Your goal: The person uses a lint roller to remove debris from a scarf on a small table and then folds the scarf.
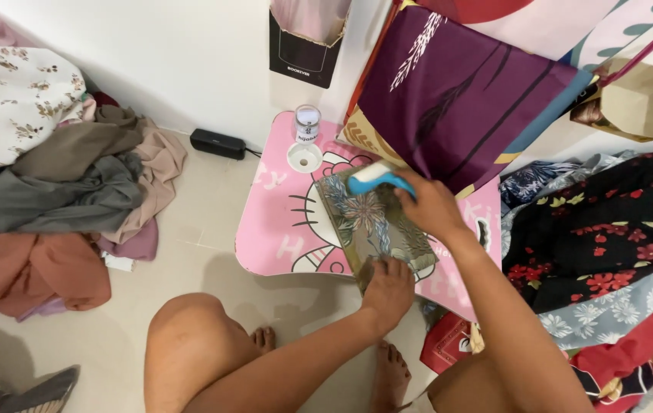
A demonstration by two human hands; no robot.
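Head view, only cam I've got. My right hand [429, 205] is wrapped around a small blue-and-white handheld tool [376, 179], fingers closed on its grip, head pressed down on the floral-print folded cloth [376, 223] near the far edge of the pink cartoon lap table [276, 229]. Looks like a mini iron, but can't confirm; the underside is hidden against the fabric. Left hand [387, 287] lies flat on the cloth's near edge, fingers together and bent slightly, prob. pinning it so it doesn't slide under the tool. Cloth sits mid-table, overhanging the near edge a bit.

At the table's far left corner: a small clear jar [307, 122] and its white lid [304, 157], kept off to the side, apart from the cloth.

Hard to read: the purple patterned fabric [456, 99] covers the table's far right corner; table's right side is hidden by my arm. Clothes piles are cut off on both sides.
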